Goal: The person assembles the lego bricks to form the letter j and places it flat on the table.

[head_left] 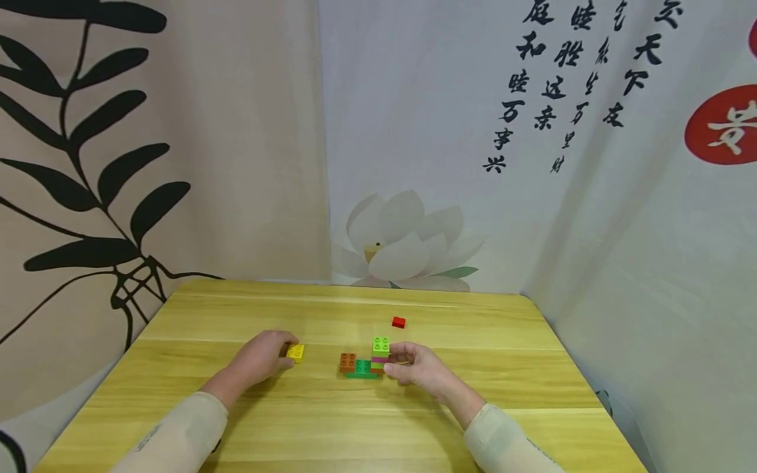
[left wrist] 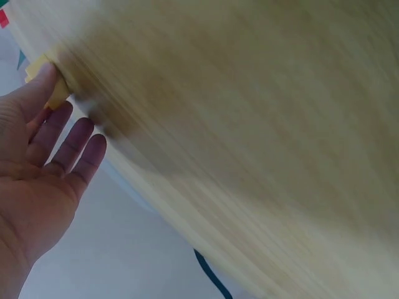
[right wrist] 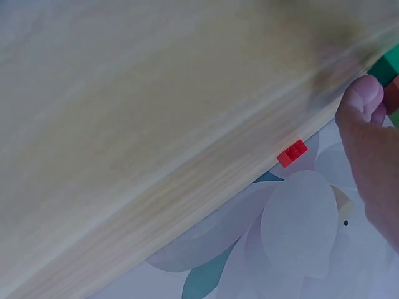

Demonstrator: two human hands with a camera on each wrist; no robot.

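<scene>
My left hand point(head_left: 264, 358) pinches a yellow toy brick point(head_left: 296, 353) between thumb and fingers, at the table's left middle. In the left wrist view the thumb lies on that yellow brick point(left wrist: 57, 93), and the other fingers are loosely bent. Right of it stands a small assembly of toy bricks: a green base point(head_left: 362, 369), an orange-brown brick point(head_left: 347, 362) on its left end, and a taller stack topped by a lime brick point(head_left: 381, 346) on its right. Thumb and fingers of my right hand point(head_left: 416, 369) grip that right stack. The right fingertips are partly hidden.
A red brick point(head_left: 399, 322) lies behind the assembly, towards the back of the wooden table point(head_left: 319, 427). Printed curtains hang behind the table's far edge. A dark cable point(left wrist: 212, 274) shows beyond an edge in the left wrist view.
</scene>
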